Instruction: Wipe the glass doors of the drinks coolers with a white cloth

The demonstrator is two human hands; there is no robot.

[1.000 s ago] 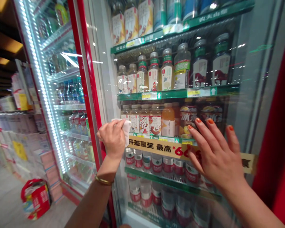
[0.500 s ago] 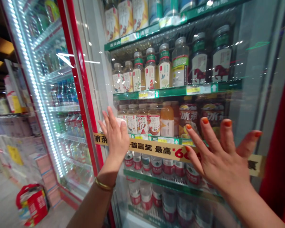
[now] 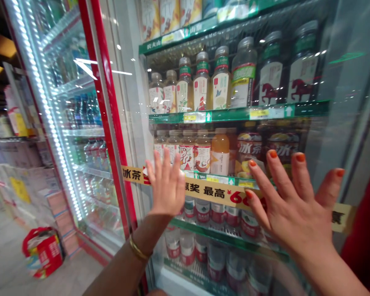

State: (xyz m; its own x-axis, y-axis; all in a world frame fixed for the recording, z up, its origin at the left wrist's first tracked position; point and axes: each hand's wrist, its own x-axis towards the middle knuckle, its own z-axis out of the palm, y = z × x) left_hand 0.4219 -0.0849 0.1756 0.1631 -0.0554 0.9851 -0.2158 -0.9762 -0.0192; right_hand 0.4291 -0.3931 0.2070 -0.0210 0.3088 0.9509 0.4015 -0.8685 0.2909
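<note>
My left hand [image 3: 168, 191], wearing a gold bangle [image 3: 138, 248], lies flat against the glass door [image 3: 317, 135] of a drinks cooler. Small edges of a white cloth [image 3: 145, 171] show from under its fingers; most of the cloth is hidden. The hand covers part of a yellow banner strip [image 3: 214, 192] that runs across the glass. On the right, my right hand [image 3: 299, 209] rests with spread fingers and orange nails over the same strip, holding nothing. Behind the glass stand rows of bottles, including an orange drink bottle [image 3: 220, 152].
A red door frame [image 3: 103, 94] borders the glass on the left. Beyond it is another lit cooler [image 3: 80, 135]. A red package [image 3: 45, 250] sits on the floor [image 3: 6, 242] beside stacked boxes [image 3: 61, 218]. Red material [image 3: 365, 213] edges the right side.
My left hand has slid right and slightly down across the glass, taking the white cloth with it. My right hand stays spread in nearly the same place. The view has shifted slightly.
</note>
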